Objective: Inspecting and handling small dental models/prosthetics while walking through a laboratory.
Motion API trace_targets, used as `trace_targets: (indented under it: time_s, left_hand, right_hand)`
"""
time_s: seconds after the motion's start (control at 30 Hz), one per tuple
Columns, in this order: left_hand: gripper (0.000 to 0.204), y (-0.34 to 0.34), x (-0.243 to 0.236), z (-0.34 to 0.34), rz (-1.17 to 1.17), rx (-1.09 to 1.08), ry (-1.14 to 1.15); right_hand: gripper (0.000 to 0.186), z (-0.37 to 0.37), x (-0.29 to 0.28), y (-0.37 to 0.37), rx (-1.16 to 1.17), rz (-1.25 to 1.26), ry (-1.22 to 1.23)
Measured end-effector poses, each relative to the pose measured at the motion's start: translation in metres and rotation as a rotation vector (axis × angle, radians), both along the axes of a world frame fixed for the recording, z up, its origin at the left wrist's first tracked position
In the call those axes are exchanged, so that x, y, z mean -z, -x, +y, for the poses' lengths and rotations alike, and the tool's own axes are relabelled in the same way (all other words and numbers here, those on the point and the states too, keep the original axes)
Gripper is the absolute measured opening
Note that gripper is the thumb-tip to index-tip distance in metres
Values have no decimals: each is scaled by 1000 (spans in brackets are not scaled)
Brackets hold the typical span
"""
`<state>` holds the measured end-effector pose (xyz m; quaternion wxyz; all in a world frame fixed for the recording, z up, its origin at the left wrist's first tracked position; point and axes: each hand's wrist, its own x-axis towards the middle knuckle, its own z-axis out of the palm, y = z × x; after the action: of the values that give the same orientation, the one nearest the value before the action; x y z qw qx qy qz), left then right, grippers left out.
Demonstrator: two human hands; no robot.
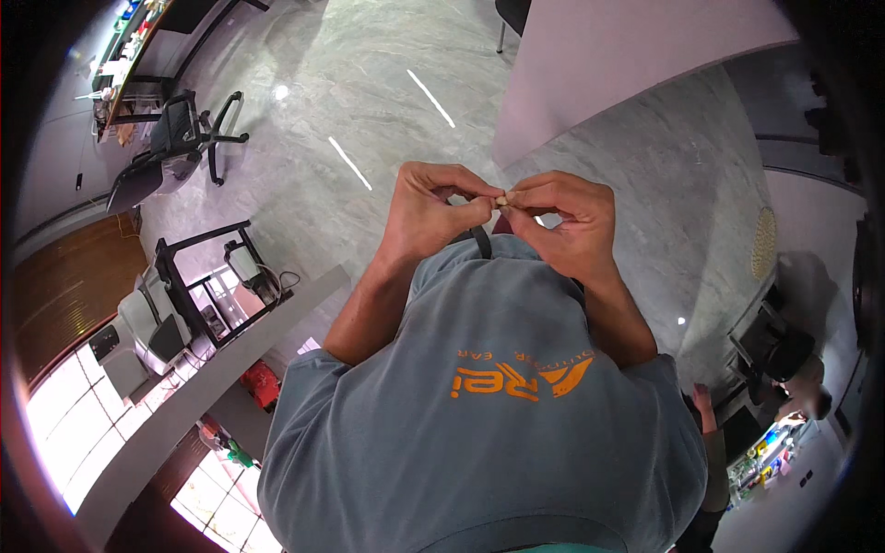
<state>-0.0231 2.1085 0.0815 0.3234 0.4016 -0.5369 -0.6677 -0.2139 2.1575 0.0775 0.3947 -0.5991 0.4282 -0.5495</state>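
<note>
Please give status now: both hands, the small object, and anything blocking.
Left hand and right hand raised together, fingertips pinching a small pale piece. Dark strap hangs just below. Nothing between the hands; grey shirt beneath them.

Small pale object [501, 199], cream to light tan, pinched between the fingertips of both hands. Held in the air above the grey marble floor, out in front of the grey shirt, at the point where the left hand [431, 214] and right hand [564, 221] meet. Mostly hidden by thumbs and forefingers, only a tiny part showing; exact shape and kind too small to tell. Gripped from the left and from the right at once, touching fingertips on either side. Below it, a dark strap [481, 241] running down between the hands.
</note>
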Motion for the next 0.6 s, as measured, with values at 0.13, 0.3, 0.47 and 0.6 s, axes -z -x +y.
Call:
trace_targets:
  time_s: [0.13, 0.3, 0.47, 0.6]
  left_hand:
    - [17, 2, -1, 2, 51, -19, -85]
    - [16, 3, -2, 3, 136, 35, -29]
    - [16, 4, -1, 3, 104, 45, 76]
    - [15, 4, 0, 3, 104, 69, 108]
  right_hand:
    - [13, 3, 1, -2, -5, -194, -201]
    - [11, 2, 1, 1, -14, -323, -325]
    - [11, 5, 1, 0, 16, -260, -305]
    - [11, 7, 0, -1, 25, -243, -238]
